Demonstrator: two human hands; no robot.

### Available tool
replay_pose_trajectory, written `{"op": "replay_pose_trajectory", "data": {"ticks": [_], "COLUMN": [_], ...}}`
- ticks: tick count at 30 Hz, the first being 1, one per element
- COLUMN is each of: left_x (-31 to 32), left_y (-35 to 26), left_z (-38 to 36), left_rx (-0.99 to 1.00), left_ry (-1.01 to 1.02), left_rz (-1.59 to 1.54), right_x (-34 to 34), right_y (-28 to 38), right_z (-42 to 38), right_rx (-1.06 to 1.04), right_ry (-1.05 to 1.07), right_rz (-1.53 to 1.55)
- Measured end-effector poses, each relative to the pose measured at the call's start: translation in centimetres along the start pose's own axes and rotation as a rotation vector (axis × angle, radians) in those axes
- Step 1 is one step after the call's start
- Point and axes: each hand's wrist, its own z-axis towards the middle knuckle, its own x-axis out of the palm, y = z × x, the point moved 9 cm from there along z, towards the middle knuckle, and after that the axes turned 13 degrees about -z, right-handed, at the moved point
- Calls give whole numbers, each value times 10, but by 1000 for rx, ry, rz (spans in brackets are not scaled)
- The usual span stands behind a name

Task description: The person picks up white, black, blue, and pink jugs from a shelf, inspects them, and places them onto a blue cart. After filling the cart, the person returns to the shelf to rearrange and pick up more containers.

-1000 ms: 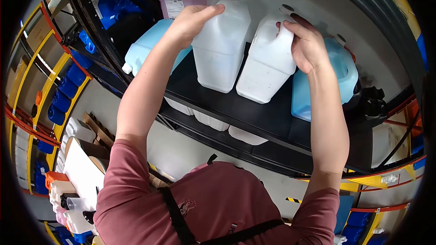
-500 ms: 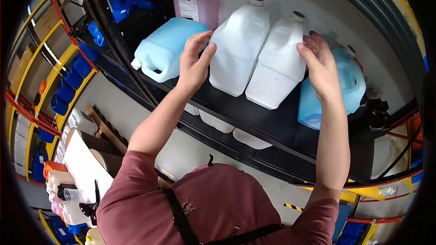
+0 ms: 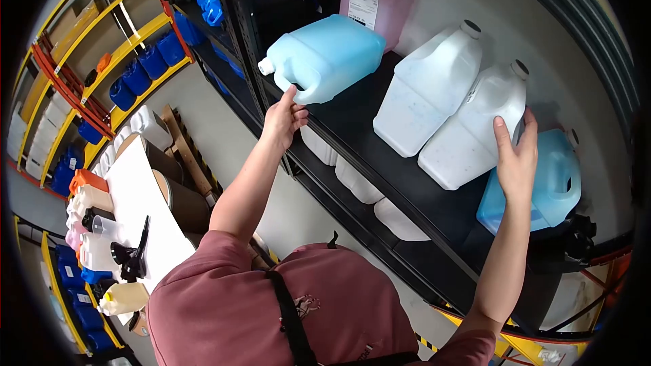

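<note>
Two white jugs with dark caps, one [image 3: 430, 88] left and one [image 3: 475, 135] right, stand side by side on the black shelf [image 3: 352, 139]. My right hand [image 3: 519, 156] is at the right white jug's side, thumb and fingers apart. Left of them a light-blue jug [image 3: 339, 51] lies on its side, its white cap pointing left. My left hand [image 3: 288, 118] is at its handle, the index fingertip on the handle and the other fingers curled below. Another blue jug [image 3: 542, 183] is beyond my right wrist.
A pink jug [image 3: 380, 0] with a label stands at the back of the shelf. White containers [image 3: 359, 183] sit on the lower shelf. A black upright [image 3: 237, 34] rises at the left. Further left are a white table [image 3: 146, 196] and yellow racks with blue canisters [image 3: 152, 61].
My left hand has moved from beside the left white jug to the light-blue jug's handle. My right hand stays near the right white jug. The camera view has turned left.
</note>
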Motion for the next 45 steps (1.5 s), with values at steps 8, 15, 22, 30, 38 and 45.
{"op": "replay_pose_trajectory", "data": {"ticks": [8,15,22,30,38,45], "left_x": [58,147,237,288,319,320], "left_y": [-65,-143,-132,-81,-59,-78], "left_z": [-20,-38,-31,-38,-25,28], "left_rx": [197,339,389,244,177,82], "left_ry": [108,269,486,704,774,676], "left_rz": [189,481,753,798,1080,932], "right_x": [5,8,6,-13,-26,-27], "right_y": [-1,2,-15,-41,-32,-37], "right_z": [0,6,8,-4,-16,-19], "right_rx": [-42,-109,-53,69,97,92], "right_ry": [-23,21,37,104,-57,-117], "right_rz": [46,191,315,528,182,139]}}
